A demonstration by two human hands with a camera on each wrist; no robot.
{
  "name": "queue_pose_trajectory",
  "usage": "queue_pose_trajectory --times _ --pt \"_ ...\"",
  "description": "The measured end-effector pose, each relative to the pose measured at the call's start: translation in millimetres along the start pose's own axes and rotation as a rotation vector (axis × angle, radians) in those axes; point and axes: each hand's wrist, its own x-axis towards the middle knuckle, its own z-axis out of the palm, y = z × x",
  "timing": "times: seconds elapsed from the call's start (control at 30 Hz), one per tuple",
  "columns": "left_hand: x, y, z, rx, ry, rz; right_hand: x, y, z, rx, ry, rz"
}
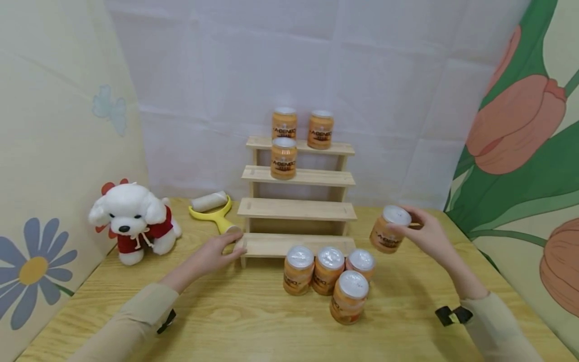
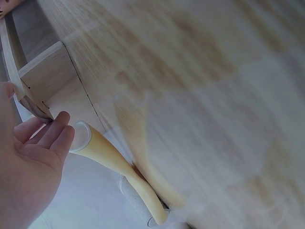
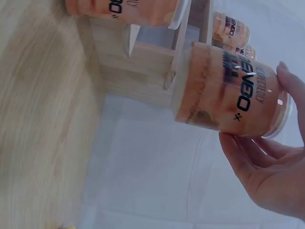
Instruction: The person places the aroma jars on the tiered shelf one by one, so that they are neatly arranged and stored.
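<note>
A wooden stepped shelf (image 1: 296, 208) stands at the middle of the table. At the left end of its lowest step, my left hand (image 1: 219, 254) pinches the board's corner between thumb and fingers (image 2: 52, 131). My right hand (image 1: 422, 229) grips an orange can (image 1: 385, 236) near its silver lid, raised and tilted to the right of the shelf. On the top step stand two like cans, one at left (image 1: 284, 122) and one at right (image 1: 320, 130). Another can (image 1: 283, 160) is on the step below, at its left. Several more cans (image 1: 348, 299) stand grouped before the lowest step.
A yellow-handled lint roller (image 1: 217, 216) lies left of the shelf, its handle end close to my left fingers. Farther left sits a white plush dog (image 1: 135, 216) in a red outfit. A white cloth (image 1: 307, 60) hangs behind, with printed panels at both sides.
</note>
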Motion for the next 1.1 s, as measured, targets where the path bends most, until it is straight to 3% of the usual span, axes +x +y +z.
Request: queue_pose_trajectory --times 0.33,0.73,1.1 --pt "0.3 0.8 -1.2 -0.024 -0.033 -0.024 25.4 -23.9 5.1 0.071 0.108 -0.086" --pt "-1.6 0.0 -1.8 -0.016 -0.021 -0.011 56.5 -47.9 21.5 0.123 0.146 -0.16" --pt "-1.0 4.0 -2.2 -0.027 -0.018 -0.01 89.0 -72.0 32.8 0.177 0.09 -0.129"
